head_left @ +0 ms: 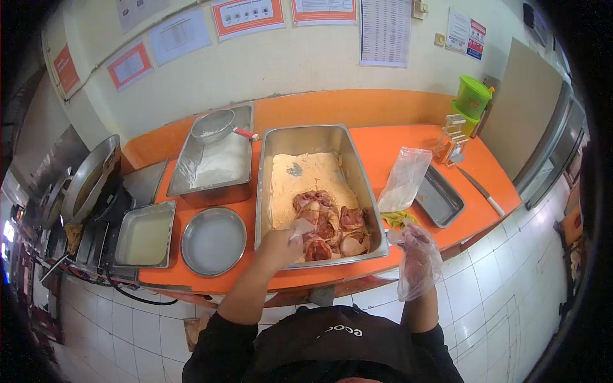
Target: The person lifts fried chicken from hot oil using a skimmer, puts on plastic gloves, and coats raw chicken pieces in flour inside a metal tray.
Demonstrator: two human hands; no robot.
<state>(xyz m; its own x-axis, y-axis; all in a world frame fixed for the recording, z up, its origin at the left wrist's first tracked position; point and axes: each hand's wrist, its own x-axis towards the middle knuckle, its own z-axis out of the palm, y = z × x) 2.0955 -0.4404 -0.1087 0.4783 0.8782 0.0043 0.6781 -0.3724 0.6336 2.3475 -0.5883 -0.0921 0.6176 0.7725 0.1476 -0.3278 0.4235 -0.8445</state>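
Note:
My left hand (285, 246) reaches over the front rim of a deep steel tray (264, 191). Thin clear plastic shows at its fingers, which are blurred against the raw meat pieces (325, 223). Whether they grip a piece I cannot make out. The reddish pieces, apparently chicken, lie on pale orange flour (313, 169) in the tray's near half. Beside the tray's front right corner is my right hand (418, 255), inside a loose clear plastic glove. Its fingers look loosely bent and apart, with nothing visible in them.
Left of the tray stand a round metal pan (214, 241), a rectangular pan of pale liquid (145, 236) and a tray of white flour (223, 163) with a sieve (214, 126). To the right are a plastic bag (404, 179), a yellow cloth (399, 218), a dark tray (440, 198) and a knife (482, 191).

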